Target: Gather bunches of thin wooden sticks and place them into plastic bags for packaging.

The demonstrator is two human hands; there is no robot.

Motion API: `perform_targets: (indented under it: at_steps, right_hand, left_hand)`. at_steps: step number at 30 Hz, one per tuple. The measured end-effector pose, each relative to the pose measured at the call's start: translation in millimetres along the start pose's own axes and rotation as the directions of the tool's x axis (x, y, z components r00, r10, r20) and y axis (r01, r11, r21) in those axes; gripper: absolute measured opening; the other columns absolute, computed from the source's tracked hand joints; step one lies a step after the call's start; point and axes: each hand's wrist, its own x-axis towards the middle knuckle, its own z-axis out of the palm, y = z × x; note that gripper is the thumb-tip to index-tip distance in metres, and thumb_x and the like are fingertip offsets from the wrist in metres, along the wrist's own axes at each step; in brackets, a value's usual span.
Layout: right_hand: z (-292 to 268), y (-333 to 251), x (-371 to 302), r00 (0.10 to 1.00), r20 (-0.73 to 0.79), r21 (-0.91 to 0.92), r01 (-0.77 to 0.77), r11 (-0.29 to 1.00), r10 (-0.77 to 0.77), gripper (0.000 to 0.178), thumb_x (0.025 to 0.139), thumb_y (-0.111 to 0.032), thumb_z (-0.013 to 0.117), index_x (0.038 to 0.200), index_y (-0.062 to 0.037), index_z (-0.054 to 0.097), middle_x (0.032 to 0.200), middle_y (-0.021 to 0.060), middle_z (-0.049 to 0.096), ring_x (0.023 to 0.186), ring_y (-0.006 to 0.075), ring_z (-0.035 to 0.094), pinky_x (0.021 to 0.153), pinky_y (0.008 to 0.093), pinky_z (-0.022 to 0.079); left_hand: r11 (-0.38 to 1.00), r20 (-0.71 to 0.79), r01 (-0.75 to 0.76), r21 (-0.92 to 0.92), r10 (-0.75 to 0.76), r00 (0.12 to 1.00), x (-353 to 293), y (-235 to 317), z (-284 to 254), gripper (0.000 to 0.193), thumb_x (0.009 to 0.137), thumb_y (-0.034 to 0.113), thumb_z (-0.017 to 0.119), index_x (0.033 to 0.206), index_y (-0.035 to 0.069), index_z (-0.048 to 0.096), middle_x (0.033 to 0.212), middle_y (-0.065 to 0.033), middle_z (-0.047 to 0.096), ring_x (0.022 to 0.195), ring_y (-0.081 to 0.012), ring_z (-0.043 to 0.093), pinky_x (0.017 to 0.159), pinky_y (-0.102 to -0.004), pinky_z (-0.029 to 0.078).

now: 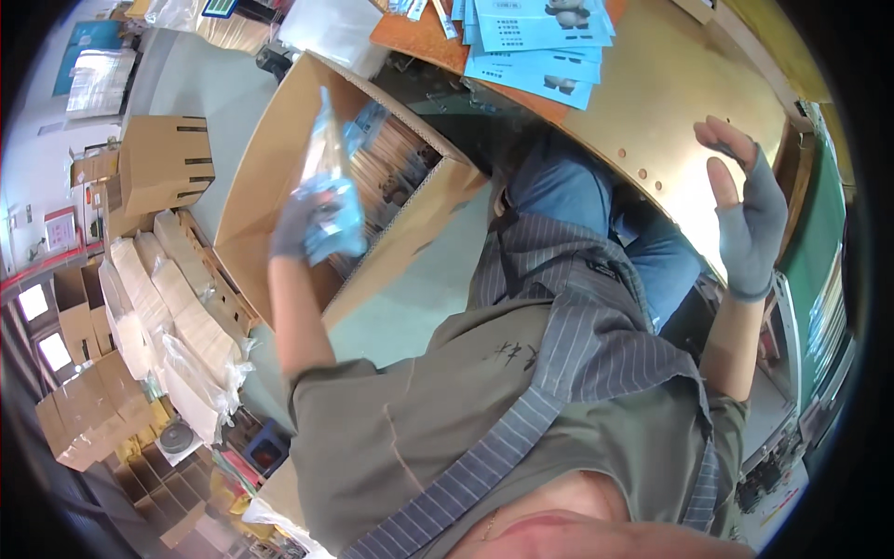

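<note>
My left hand point(293, 226), in a grey glove with the forearm bare, is closed on a shiny blue-and-clear packet point(333, 210). The packet is tilted upright over an open cardboard box point(270, 154), and motion blurs it slightly. Inside the box, a row of similar packets point(396, 158) stands packed along the side away from my hand. My right hand point(752, 210) wears a grey glove with bare fingertips. It is raised over the right part of the worktable point(689, 102), fingers apart, holding nothing.
Blue printed sheets with a panda picture point(535, 37) lie fanned at the table's far edge. Left of the open box stand another carton point(163, 163) and plastic-wrapped stacks point(172, 298) on a pallet. A green board point(819, 252) rises at the right.
</note>
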Motion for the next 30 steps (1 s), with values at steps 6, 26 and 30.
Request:
perform_targets:
  at_steps: [6, 26, 30]
  right_hand:
    - [-4.2, 16.7, -16.3, 1.000, -0.011, -0.138, -0.028, 0.990, 0.026, 0.028, 0.089, -0.011, 0.058, 0.111, 0.0047, 0.060, 0.102, 0.0117, 0.066, 0.102, 0.0174, 0.059, 0.092, 0.0289, 0.042]
    - [22.8, 271.4, -122.2, 0.950, -0.167, -0.612, 0.109, 0.783, -0.263, 0.067, 0.082, -0.057, 0.054, 0.124, -0.0049, 0.052, 0.136, 0.0250, 0.042, 0.126, 0.0414, 0.039, 0.103, 0.0575, 0.027]
    - [30.5, 278.7, -119.4, 0.904, -0.244, -0.698, 0.087, 0.711, -0.350, 0.066, 0.080, -0.057, 0.056, 0.121, -0.0053, 0.054, 0.132, 0.0251, 0.046, 0.124, 0.0415, 0.042, 0.101, 0.0595, 0.029]
  left_hand:
    - [0.697, 0.109, -0.005, 0.717, -0.104, 0.989, 131.4, -44.2, 35.6, 0.034, 0.084, 0.031, 0.065, 0.092, -0.002, 0.066, 0.080, -0.0163, 0.066, 0.066, -0.0191, 0.066, 0.058, -0.0294, 0.051]
    - [-0.351, 0.742, -0.786, 0.508, 0.642, 0.193, 118.0, 42.4, 543.8, 0.080, 0.088, 0.062, 0.046, 0.131, -0.006, 0.045, 0.131, -0.0293, 0.047, 0.123, -0.0410, 0.045, 0.104, -0.0473, 0.035]
    - [-0.331, 0.634, -0.727, 0.601, 0.752, 0.182, 138.2, 47.2, 555.3, 0.071, 0.089, 0.059, 0.046, 0.130, 0.002, 0.047, 0.133, -0.0232, 0.046, 0.125, -0.0372, 0.042, 0.102, -0.0480, 0.035]
